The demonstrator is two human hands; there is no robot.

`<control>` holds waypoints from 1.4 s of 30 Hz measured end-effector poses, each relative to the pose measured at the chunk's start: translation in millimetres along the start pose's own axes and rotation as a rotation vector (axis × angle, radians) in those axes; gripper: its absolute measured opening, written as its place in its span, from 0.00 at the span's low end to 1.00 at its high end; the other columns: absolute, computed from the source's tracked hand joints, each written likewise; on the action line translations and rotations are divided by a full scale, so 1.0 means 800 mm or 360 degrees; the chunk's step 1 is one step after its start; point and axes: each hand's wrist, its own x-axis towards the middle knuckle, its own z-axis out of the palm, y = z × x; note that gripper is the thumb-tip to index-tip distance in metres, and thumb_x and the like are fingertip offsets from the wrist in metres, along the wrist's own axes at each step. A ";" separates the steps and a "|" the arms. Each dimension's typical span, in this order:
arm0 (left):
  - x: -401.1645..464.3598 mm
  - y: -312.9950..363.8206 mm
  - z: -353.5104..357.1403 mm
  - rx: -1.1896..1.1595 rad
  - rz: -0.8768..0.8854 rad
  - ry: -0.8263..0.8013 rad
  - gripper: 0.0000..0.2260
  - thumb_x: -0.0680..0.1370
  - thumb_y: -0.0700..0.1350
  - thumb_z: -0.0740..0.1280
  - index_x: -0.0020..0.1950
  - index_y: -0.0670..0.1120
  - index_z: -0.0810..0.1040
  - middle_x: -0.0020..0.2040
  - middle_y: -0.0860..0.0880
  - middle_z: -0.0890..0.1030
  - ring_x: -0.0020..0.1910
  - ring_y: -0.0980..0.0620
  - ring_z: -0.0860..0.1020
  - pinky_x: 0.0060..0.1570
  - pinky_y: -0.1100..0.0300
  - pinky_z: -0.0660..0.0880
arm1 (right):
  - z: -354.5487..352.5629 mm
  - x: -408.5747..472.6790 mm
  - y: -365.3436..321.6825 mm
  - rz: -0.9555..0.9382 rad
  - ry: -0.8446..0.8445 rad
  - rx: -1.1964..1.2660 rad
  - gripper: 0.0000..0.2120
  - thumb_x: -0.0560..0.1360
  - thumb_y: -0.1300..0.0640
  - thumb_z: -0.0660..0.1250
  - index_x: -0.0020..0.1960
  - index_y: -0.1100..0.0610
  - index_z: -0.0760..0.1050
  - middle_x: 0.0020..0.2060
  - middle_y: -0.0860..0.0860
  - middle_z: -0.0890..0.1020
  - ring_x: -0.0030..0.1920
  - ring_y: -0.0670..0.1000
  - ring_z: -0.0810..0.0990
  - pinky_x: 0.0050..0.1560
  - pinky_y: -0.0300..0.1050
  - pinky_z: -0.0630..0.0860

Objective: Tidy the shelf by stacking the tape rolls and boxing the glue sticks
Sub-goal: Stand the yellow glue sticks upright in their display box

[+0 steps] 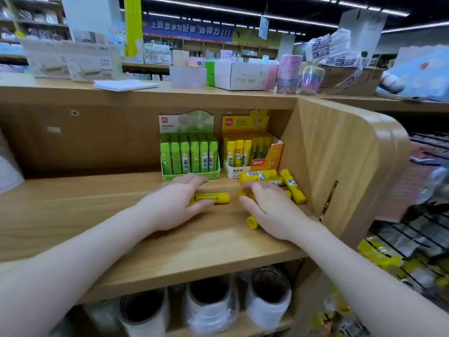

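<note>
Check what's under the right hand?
Under the right hand: loose yellow glue sticks on the wooden shelf, one cap poking out near the wrist. The count beneath the palm is hidden.
</note>
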 end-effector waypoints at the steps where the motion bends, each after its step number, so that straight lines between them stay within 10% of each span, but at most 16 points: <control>1: -0.006 -0.005 -0.003 0.0001 -0.0017 -0.0004 0.29 0.75 0.64 0.55 0.72 0.54 0.58 0.71 0.53 0.64 0.68 0.52 0.65 0.63 0.57 0.64 | 0.005 0.012 -0.006 0.0045 0.0048 -0.0060 0.23 0.79 0.43 0.51 0.67 0.55 0.65 0.66 0.53 0.71 0.67 0.54 0.66 0.66 0.51 0.63; 8: -0.046 -0.039 -0.012 -0.0156 -0.0245 -0.0264 0.44 0.62 0.74 0.53 0.74 0.57 0.50 0.75 0.52 0.57 0.71 0.53 0.61 0.68 0.58 0.60 | -0.022 0.021 0.006 -0.0186 0.0352 0.0039 0.12 0.77 0.48 0.61 0.53 0.56 0.74 0.51 0.51 0.73 0.54 0.52 0.71 0.51 0.46 0.70; 14: -0.026 -0.021 0.000 -0.0318 -0.0140 -0.0269 0.37 0.72 0.63 0.62 0.75 0.53 0.50 0.75 0.52 0.57 0.69 0.54 0.62 0.65 0.63 0.59 | -0.042 -0.007 0.029 -0.0317 -0.0231 -0.0166 0.13 0.72 0.40 0.64 0.53 0.45 0.74 0.55 0.44 0.69 0.56 0.45 0.68 0.54 0.44 0.72; 19: 0.000 0.007 0.008 -0.0247 0.0035 -0.0290 0.34 0.75 0.60 0.61 0.75 0.52 0.49 0.75 0.54 0.53 0.72 0.54 0.57 0.67 0.63 0.56 | -0.026 -0.007 0.030 -0.0232 -0.0073 -0.0120 0.13 0.77 0.46 0.61 0.56 0.52 0.71 0.55 0.46 0.71 0.54 0.48 0.69 0.53 0.42 0.68; 24: 0.027 0.022 0.012 -0.0028 0.0039 -0.0257 0.31 0.76 0.60 0.58 0.75 0.53 0.50 0.72 0.50 0.61 0.69 0.50 0.62 0.67 0.55 0.63 | -0.024 0.018 0.024 0.0351 0.0482 0.0412 0.08 0.80 0.47 0.55 0.53 0.51 0.64 0.34 0.48 0.75 0.33 0.49 0.74 0.28 0.43 0.67; 31: 0.052 0.025 0.014 0.0225 0.0013 -0.0175 0.29 0.76 0.64 0.54 0.72 0.51 0.58 0.67 0.50 0.66 0.66 0.49 0.65 0.62 0.55 0.67 | -0.026 0.077 0.028 0.0655 0.0799 0.0439 0.13 0.79 0.59 0.58 0.61 0.60 0.74 0.58 0.57 0.70 0.45 0.55 0.75 0.48 0.43 0.70; 42: 0.056 -0.008 0.006 0.0004 -0.0021 -0.0068 0.28 0.72 0.66 0.60 0.68 0.55 0.63 0.66 0.56 0.69 0.62 0.55 0.70 0.53 0.61 0.70 | -0.037 0.132 0.040 0.0592 0.0850 0.0576 0.07 0.77 0.60 0.64 0.54 0.58 0.70 0.47 0.54 0.77 0.44 0.56 0.79 0.49 0.52 0.77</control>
